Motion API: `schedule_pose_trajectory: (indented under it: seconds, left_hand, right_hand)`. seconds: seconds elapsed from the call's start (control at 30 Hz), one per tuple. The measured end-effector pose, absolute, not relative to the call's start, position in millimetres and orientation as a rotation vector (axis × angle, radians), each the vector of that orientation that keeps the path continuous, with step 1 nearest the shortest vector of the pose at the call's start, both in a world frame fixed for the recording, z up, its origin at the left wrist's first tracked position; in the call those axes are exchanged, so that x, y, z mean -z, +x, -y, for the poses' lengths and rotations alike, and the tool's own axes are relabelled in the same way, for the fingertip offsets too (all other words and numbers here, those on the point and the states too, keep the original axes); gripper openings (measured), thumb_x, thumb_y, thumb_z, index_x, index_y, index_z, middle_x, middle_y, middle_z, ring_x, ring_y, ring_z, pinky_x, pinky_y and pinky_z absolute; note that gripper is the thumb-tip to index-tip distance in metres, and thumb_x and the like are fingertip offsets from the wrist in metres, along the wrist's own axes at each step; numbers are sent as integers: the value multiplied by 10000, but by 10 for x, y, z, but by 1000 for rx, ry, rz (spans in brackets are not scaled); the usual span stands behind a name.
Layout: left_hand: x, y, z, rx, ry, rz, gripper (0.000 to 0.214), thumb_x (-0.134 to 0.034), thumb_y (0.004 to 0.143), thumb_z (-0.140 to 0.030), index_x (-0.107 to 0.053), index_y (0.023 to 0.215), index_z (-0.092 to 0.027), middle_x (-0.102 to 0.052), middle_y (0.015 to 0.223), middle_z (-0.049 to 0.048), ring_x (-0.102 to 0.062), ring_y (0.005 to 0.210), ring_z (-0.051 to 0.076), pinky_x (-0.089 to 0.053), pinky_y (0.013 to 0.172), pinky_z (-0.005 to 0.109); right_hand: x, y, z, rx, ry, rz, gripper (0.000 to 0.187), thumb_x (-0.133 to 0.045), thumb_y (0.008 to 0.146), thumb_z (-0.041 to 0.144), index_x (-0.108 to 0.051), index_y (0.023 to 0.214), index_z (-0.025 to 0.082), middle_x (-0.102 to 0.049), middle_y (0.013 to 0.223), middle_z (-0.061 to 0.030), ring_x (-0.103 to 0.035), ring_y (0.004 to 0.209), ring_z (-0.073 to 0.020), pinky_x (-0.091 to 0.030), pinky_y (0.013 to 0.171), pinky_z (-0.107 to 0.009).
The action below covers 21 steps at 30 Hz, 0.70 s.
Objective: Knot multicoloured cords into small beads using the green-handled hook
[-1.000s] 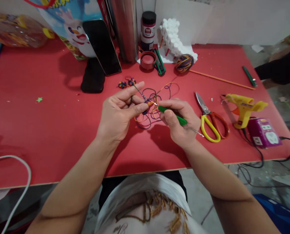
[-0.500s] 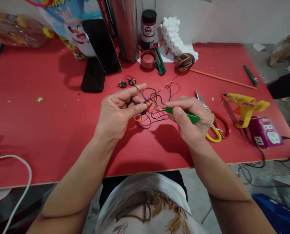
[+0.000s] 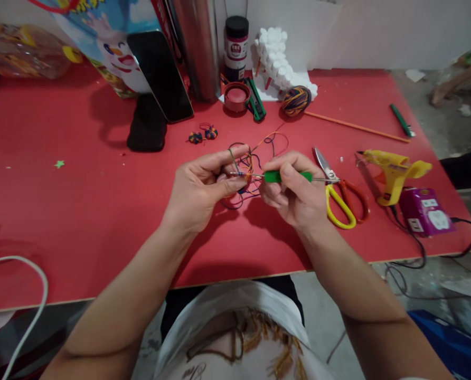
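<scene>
My left hand (image 3: 201,186) pinches a small multicoloured yarn piece (image 3: 243,171) between thumb and fingers, with a strand looped over the raised forefinger. My right hand (image 3: 293,190) grips a green-handled crochet hook (image 3: 286,177) held level, its metal tip poked into the yarn piece. Loose orange and dark yarn (image 3: 269,142) trails from the piece across the red table (image 3: 81,211) toward a yarn ball (image 3: 295,100) at the back.
Yellow-and-red scissors (image 3: 340,192), a yellow glue gun (image 3: 392,171) and a purple power strip (image 3: 427,211) lie to the right. Two small yarn pieces (image 3: 203,134), a phone (image 3: 160,74) on a black stand, a jar (image 3: 235,47), a red lid (image 3: 236,96) and white foam (image 3: 277,60) stand behind. A white cable (image 3: 25,295) curls at the lower left.
My right hand has swung the hook from tilted to level and pushed its tip left into the yarn piece. My left hand shifted slightly right. A dark shape at the right edge has moved down.
</scene>
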<state>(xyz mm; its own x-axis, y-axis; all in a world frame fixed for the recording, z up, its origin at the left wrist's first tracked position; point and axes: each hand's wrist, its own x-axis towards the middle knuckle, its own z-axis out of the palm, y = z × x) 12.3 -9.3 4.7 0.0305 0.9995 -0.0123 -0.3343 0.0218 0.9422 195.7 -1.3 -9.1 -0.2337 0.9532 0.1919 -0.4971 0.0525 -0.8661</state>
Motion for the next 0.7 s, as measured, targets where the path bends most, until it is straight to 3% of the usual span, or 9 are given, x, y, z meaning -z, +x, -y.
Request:
schedule_pose_trajectory:
  seconds: [0.23, 0.37, 0.53, 0.7]
  left_hand:
    - [-3, 259, 132, -1504, 874, -936, 446, -963, 698, -68, -901, 1077, -296, -713, 822, -24, -651, 772, 86, -624, 760, 205]
    - [-21, 212, 114, -1473, 875, -963, 447, -972, 677, -66, -900, 1062, -281, -697, 806, -25, -644, 737, 85, -596, 689, 198]
    - [-36, 168, 94, -1429, 895, -919, 381, -977, 748, -173, -902, 1098, -302, -806, 954, 25, -702, 796, 119, -589, 638, 213]
    - [-49, 161, 94, -1438, 892, -949, 409, -962, 706, -84, -911, 1055, -292, -729, 800, -15, -665, 728, 81, -614, 706, 188]
  right_hand:
    - [133, 1759, 27, -1512, -573, 863, 226, -775, 982, 440, -766, 1012, 217, -587, 651, 76, -371, 430, -47, -399, 419, -205]
    - [144, 1758, 18, -1547, -580, 862, 249, -816, 948, 453, -771, 1017, 219, -599, 669, 73, -387, 446, -47, -408, 429, -205]
    - [111, 1765, 33, -1566, -572, 880, 222, -808, 965, 417, -764, 1015, 206, -616, 674, 65, -403, 457, -44, -424, 447, -204]
    - [179, 1780, 56, -1507, -527, 990, 233, -804, 983, 396, -768, 1125, 215, -649, 724, 54, -482, 485, -56, -473, 480, -222]
